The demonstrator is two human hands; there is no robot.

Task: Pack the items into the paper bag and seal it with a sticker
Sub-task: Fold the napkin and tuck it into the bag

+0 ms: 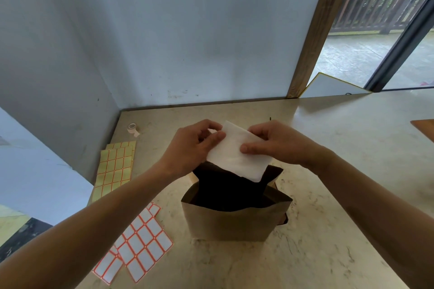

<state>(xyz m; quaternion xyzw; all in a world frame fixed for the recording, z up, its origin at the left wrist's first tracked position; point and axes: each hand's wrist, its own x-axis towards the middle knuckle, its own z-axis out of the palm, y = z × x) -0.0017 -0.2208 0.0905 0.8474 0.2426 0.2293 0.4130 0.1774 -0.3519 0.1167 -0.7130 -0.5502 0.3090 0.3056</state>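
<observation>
Bare counter beside open paper bag.

Two bare forearms — no sleeves, rings, etc.

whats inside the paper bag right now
The paper bag stands open, but its inside is dark shadow, so any contents cannot be made out. The white napkin, held by the left hand and right hand, is above the mouth, its lower corner dipping toward it.

White napkin above open bag
</observation>
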